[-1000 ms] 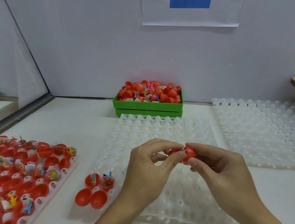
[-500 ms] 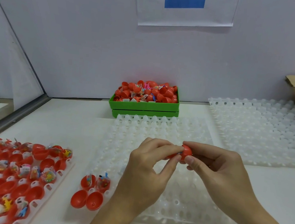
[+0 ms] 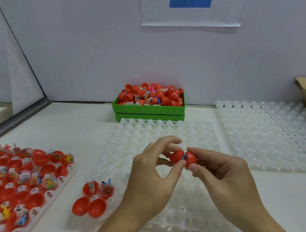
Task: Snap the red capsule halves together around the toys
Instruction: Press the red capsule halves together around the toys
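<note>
White worktop (image 3: 71, 125) across the lower frame; clear dimpled plastic tray (image 3: 165, 134) at centre. Above it, left hand (image 3: 153, 177) and right hand (image 3: 223, 181), each pinching one half of a red plastic capsule (image 3: 182, 158), halves nearly joined, blue toy showing in the seam.

- Views: one only, worn on your head; no second view, so nothing shared.
- Facing: forward and down across the white table (image 3: 71, 125) toward the back wall (image 3: 80, 40).
- Nearness: close; your hands fill the lower centre, wide-angle lens.
</note>
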Motion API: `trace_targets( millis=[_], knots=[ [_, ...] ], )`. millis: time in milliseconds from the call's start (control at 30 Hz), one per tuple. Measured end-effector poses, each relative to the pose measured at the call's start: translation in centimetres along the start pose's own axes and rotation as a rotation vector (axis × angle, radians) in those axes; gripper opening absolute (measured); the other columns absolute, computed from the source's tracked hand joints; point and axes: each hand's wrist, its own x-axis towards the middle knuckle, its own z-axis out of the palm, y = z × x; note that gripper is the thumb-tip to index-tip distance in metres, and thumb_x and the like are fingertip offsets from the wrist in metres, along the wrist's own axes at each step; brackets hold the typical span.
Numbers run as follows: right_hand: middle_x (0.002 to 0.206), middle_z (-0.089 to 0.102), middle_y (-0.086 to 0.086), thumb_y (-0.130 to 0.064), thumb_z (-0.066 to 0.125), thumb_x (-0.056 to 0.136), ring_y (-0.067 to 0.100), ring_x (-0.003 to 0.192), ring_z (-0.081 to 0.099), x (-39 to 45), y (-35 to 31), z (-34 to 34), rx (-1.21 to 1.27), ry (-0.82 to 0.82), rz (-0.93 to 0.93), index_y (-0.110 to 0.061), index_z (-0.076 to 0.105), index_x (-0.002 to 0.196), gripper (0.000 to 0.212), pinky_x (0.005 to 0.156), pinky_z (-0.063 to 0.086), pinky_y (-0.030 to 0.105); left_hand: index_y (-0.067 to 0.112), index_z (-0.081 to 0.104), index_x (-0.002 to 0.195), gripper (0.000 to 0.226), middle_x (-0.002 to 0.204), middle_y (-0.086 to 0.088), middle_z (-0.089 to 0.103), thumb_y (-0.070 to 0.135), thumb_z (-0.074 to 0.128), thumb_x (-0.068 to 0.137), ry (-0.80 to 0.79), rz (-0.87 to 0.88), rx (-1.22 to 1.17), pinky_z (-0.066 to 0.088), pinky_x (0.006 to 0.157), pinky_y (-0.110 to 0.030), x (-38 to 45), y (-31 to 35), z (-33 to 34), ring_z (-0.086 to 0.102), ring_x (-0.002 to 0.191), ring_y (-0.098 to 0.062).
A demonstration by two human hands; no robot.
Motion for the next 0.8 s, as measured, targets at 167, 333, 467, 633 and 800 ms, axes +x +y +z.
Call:
trace_targets(
  millis=[167,333,467,633,800],
  knots=[
    [0.087,0.078,-0.01,0.002,0.073,0.083,0.009,0.078,0.073,-0.14,-0.19,-0.02,-0.01,-0.006,-0.015,-0.031,0.075,0.098,0.037,0.074,0.057,0.019,0.03,0.073,0.096,0.022,0.094,0.013,0.069,0.024,0.079,0.076,-0.063,-0.087,-0.119,0.055,0.076,-0.019,0.14,0.13,-0.38,0.065,0.093,-0.015],
    [0.086,0.078,-0.01,0.002,0.073,0.083,0.012,0.076,0.072,-0.07,-0.25,-0.11,-0.026,-0.022,-0.013,-0.034,0.076,0.098,0.04,0.069,0.058,0.022,0.028,0.072,0.098,0.035,0.097,0.014,0.069,0.003,0.082,0.075,-0.108,-0.127,-0.119,0.055,0.077,-0.017,0.34,-0.1,-0.66,0.065,0.095,-0.012],
    [0.089,0.077,-0.013,0.004,0.072,0.083,0.01,0.082,0.072,-0.11,-0.36,-0.06,-0.062,-0.04,-0.026,-0.035,0.076,0.1,0.043,0.07,0.057,0.02,0.028,0.073,0.097,0.036,0.097,0.012,0.072,0.003,0.083,0.073,-0.105,-0.191,-0.158,0.058,0.08,-0.024,0.37,-0.13,-0.64,0.069,0.094,-0.012],
    [0.09,0.078,-0.012,0.002,0.072,0.083,0.011,0.078,0.073,-0.03,-0.31,-0.19,0.006,-0.026,0.009,-0.032,0.072,0.105,0.04,0.071,0.055,0.016,0.031,0.075,0.096,0.036,0.096,0.008,0.074,0.004,0.084,0.072,-0.106,-0.21,-0.232,0.059,0.083,-0.028,0.27,0.09,-0.47,0.07,0.097,-0.017],
    [0.084,0.078,-0.01,0.004,0.071,0.083,0.012,0.074,0.073,0.04,-0.73,-0.2,-0.041,-0.044,-0.028,-0.034,0.078,0.093,0.041,0.067,0.056,0.017,0.031,0.077,0.094,0.037,0.095,0.007,0.075,0.003,0.084,0.071,-0.103,-0.205,-0.242,0.058,0.082,-0.025,0.37,0.2,-0.51,0.07,0.095,-0.016]
  ],
)
